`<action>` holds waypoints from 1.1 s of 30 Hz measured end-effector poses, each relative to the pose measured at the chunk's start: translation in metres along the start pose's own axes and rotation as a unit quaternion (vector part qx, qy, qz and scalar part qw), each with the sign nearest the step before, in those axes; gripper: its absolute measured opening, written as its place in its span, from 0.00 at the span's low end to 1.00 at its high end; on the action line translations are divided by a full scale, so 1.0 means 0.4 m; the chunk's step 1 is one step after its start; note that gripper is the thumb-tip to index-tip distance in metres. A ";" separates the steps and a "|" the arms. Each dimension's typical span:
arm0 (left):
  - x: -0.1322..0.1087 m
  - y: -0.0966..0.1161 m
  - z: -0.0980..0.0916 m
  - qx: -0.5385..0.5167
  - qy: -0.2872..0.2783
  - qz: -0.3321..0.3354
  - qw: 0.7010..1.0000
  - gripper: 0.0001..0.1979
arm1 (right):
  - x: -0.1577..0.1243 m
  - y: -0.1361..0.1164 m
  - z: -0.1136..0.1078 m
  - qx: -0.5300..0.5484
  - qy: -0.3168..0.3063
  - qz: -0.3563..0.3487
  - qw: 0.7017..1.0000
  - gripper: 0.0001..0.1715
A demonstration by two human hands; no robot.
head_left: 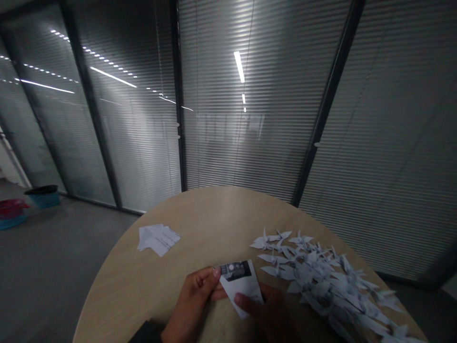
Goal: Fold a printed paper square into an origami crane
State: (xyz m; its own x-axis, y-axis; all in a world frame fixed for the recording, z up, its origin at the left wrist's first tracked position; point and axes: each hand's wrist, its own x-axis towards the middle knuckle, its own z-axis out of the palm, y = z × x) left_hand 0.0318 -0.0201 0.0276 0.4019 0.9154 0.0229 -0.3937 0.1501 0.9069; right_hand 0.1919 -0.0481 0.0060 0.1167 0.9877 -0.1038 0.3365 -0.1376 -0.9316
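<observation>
A small white sheet of paper (243, 287) with a dark printed picture along its top edge is held between both hands above the near part of the table. My left hand (198, 290) pinches its upper left corner with thumb and fingers. On the sheet's lower right side, my right hand (266, 305) grips it, thumb on top and fingers behind. Many folded white paper cranes (321, 276) lie in a spread pile to the right of my right hand. A few loose white sheets (159, 238) overlap on the table at the left.
The round wooden table (221, 209) has its far edge close to glass partitions with blinds (243, 157). On the floor at far left stand a blue bin with a black liner (44, 197) and one with a red liner (12, 214).
</observation>
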 end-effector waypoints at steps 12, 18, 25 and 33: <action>0.002 -0.009 -0.001 -0.004 0.035 0.002 0.999 0.18 | -0.007 -0.014 -0.004 0.034 -0.026 -0.017 0.999 0.35; -0.008 -0.003 0.009 -0.001 0.058 0.016 0.998 0.19 | -0.005 -0.003 -0.001 0.044 -0.033 -0.018 0.998 0.37; 0.002 -0.035 -0.013 0.054 0.069 0.040 0.995 0.22 | -0.009 -0.009 0.000 0.057 -0.061 -0.024 0.996 0.32; 0.000 -0.046 -0.008 0.044 0.094 0.034 0.994 0.23 | -0.004 0.017 0.017 0.049 -0.039 -0.004 0.998 0.33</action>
State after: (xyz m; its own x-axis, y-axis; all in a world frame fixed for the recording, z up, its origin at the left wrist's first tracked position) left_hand 0.0365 -0.0217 0.0097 0.2129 0.9770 0.0132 -0.3381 0.0610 0.9391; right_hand 0.1874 -0.0502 -0.0025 0.0402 0.9919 -0.1202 0.2436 -0.1264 -0.9616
